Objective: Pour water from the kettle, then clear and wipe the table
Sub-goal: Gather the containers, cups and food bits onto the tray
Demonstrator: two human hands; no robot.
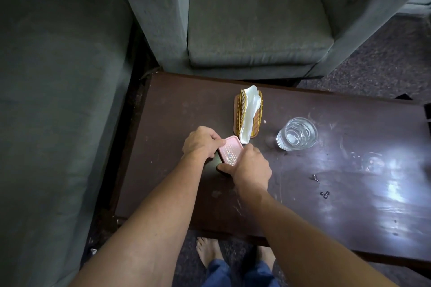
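Left hand [201, 141] and right hand [250, 165] both curl round the pink studded box [229, 152] between them on the table [177, 189]. I'd lift it level, steering clear of the napkin holder [248, 115] just beyond the fingers.

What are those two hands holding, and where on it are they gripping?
A pink studded case: the left hand grips its left end, the right hand its right end, thumb on the near edge.
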